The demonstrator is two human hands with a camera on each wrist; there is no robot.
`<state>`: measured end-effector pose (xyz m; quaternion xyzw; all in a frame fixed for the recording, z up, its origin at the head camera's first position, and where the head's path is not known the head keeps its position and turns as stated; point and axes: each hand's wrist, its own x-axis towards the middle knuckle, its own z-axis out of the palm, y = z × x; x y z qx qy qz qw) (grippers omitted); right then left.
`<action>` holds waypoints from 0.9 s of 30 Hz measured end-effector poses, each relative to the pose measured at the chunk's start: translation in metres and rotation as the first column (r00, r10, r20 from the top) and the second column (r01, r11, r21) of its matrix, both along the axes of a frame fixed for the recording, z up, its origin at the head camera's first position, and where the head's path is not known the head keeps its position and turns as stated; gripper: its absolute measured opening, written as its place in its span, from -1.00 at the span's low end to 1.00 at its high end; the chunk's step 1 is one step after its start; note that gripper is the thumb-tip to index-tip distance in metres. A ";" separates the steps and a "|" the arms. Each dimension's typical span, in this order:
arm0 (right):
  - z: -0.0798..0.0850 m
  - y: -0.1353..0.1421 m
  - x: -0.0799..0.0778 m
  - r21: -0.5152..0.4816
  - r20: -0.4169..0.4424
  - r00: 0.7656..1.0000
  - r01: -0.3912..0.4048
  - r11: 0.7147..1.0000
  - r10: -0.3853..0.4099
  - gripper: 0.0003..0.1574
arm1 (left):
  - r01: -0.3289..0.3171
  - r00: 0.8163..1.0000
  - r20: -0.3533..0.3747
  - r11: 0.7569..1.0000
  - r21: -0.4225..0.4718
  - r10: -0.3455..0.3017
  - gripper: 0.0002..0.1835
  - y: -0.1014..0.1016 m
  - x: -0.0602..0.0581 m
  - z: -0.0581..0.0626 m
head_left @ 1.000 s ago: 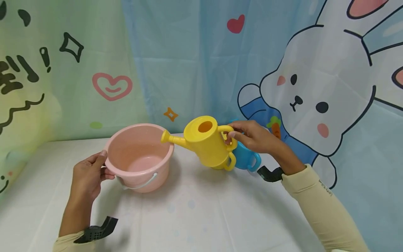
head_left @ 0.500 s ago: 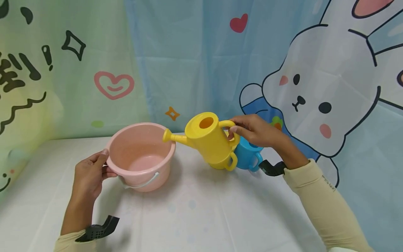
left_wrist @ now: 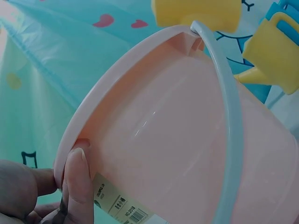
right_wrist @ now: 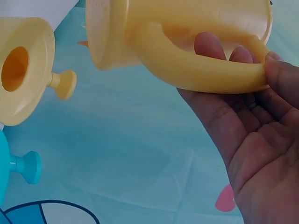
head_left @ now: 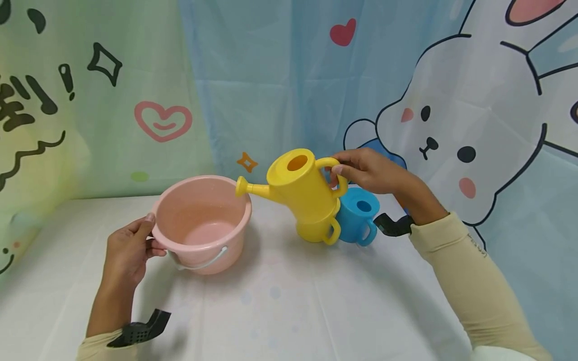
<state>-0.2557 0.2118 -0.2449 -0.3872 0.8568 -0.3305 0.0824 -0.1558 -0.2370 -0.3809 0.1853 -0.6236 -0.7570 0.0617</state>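
My left hand pinches the rim of a pink bucket at its left side, thumb on top. In the left wrist view the bucket's pale handle hangs across its outer wall, and a label shows near the fingers. My right hand grips the handle of a yellow watering can, fingers curled through it. This can is raised and tilted, its spout over the bucket's right rim. Behind and below it a second yellow watering can stands on the table, partly hidden.
A blue watering can stands right beside the second yellow one. White cloth covers the table. A printed curtain with a rabbit and hearts hangs along the back edge.
My right hand has lifted the yellow watering can and tilted it further toward the bucket, uncovering more of the second yellow can and the blue one. My left hand and the bucket stay almost still.
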 end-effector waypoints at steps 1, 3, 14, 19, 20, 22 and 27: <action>0.001 0.000 0.000 0.004 0.006 1.000 0.003 1.000 -0.003 -0.78 | 0.001 1.000 0.001 1.000 -0.001 -0.001 -0.27 0.000 0.000 0.000; 0.004 0.001 0.002 0.014 0.003 1.000 0.009 1.000 -0.009 -0.77 | 0.003 1.000 0.001 1.000 -0.004 -0.003 -0.27 0.000 0.000 0.001; 0.010 0.005 0.003 0.049 -0.053 0.999 0.010 0.999 -0.008 -0.73 | 0.017 1.000 -0.021 1.000 -0.009 -0.017 -0.25 0.001 -0.001 0.006; 0.014 0.001 0.001 0.083 -0.090 0.996 -0.016 0.996 0.024 -0.73 | 0.016 1.000 -0.004 1.000 0.000 -0.015 -0.26 0.001 0.000 0.004; 0.015 0.000 0.000 0.085 -0.090 0.995 -0.029 0.996 0.036 -0.72 | 0.012 1.000 0.004 1.000 0.005 -0.012 -0.26 0.001 0.000 0.003; 0.017 -0.002 -0.002 0.088 -0.088 0.994 -0.050 0.995 0.058 -0.69 | 0.004 1.000 0.016 1.000 0.014 -0.004 -0.27 0.002 0.000 0.001; 0.025 -0.007 -0.003 0.109 -0.080 0.995 -0.049 0.993 0.058 -0.66 | -0.002 1.000 0.020 1.000 0.018 0.001 -0.28 0.002 0.000 0.000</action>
